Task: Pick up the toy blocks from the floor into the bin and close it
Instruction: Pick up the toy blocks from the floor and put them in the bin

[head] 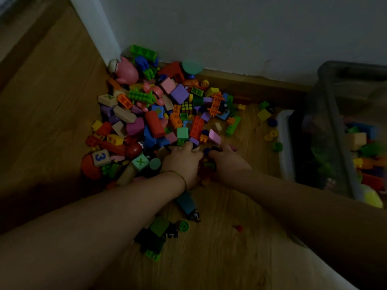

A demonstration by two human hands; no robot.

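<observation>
Light dim; detail in shadow is poor.

Layout, taken from the bin (284,143): it stands open with some blocks already inside. We see no lid that we can identify. The main heap of toy blocks (155,122) lies on the floor (230,248) well to the left of the bin, pushed up against the wall (230,28). A yellow block (263,115) and a green block (277,146) sit just beside the bin's white rim. A dark green cluster (159,227) lies far left of the bin, on our side of the heap.

Hands: both are in the heap's edge. The right hand (227,162) is the one nearer the bin, the left hand (182,162) just beyond it. Fingers of both bend down in among the pieces. Whether either has closed on a block we cannot tell; the fingertips are buried.

Step in hand, as we judge it: gathering a double handful. Most of the task remains.

Notes for doing it well:
- Bring the two palms together under the load and cup them, since small pieces will drop through any gap.
- Take a modest scoop; an overfull one will spill on the way across to the bin.
- Carry low and tip out inside the rim.
- Clear the strays beside the bin last, then find the lid.
</observation>
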